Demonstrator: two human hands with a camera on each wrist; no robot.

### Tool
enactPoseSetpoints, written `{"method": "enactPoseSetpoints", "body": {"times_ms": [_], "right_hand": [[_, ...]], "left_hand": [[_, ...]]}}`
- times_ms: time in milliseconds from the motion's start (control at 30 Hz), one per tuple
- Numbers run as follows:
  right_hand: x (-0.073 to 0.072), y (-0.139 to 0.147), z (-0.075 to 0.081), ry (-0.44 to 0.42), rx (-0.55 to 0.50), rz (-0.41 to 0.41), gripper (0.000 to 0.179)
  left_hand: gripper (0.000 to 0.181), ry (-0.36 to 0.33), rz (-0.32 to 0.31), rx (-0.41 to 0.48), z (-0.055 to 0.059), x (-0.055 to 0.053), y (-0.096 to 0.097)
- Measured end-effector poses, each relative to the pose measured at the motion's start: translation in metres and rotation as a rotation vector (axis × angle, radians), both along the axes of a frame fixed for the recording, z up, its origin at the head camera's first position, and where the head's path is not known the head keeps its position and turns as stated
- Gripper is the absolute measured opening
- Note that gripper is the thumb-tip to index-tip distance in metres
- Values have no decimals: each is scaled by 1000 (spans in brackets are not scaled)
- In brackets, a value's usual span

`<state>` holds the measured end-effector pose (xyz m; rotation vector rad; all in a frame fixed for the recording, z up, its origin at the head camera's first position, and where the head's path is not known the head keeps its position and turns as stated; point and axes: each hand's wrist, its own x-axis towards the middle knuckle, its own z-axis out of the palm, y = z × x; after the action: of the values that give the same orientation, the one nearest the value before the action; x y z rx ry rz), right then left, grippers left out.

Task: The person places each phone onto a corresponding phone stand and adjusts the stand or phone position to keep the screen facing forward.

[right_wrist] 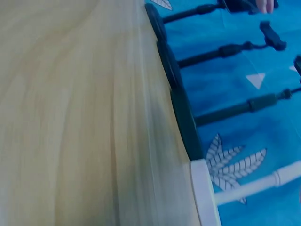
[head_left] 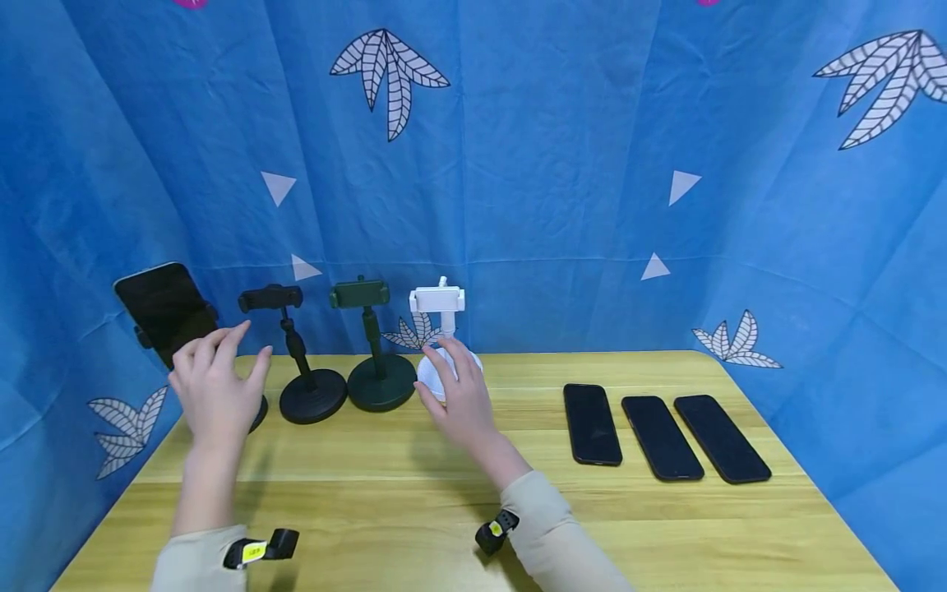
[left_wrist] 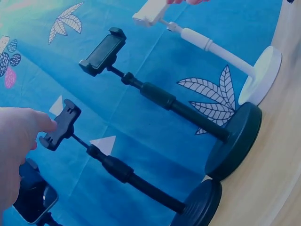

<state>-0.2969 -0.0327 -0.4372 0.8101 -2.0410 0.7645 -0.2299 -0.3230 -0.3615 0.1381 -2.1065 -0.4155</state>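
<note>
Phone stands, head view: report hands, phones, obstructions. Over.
Left hand near mounted phone, contact unclear. Right hand before white stand, apparently holding nothing. Three phones flat on table; no obstruction evident.

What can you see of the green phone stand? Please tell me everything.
The green stand is dark and looks like plastic. It has a phone clamp on top, a slim post with a thicker sleeve, and a round base. It stands upright on the wooden table, between a black stand and the white stand; whether the bases touch is hard to tell. The clamp holds no phone, and the left hand and right hand do not touch it.
</note>
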Motion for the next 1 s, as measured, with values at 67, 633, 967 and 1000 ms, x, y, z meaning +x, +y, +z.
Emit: {"method": "enactPoseSetpoints", "body": {"times_ms": [67,633,967,1000], "right_hand": [[-2,7,-1,-16,-6,-19,52],[-15,70,-15,-133,-133,-176,51],[-25,100,-18,-212,-178,-251,50],[-25,103,-18,-230,-179,-261,50]], "left_hand": [[46,-7,-9,-3,0,-3,2],[55,-8,-11,-93,7,-25,-4],[53,0,18,-149,16,-33,-11],[52,0,21,-156,16,-34,-12]]}}
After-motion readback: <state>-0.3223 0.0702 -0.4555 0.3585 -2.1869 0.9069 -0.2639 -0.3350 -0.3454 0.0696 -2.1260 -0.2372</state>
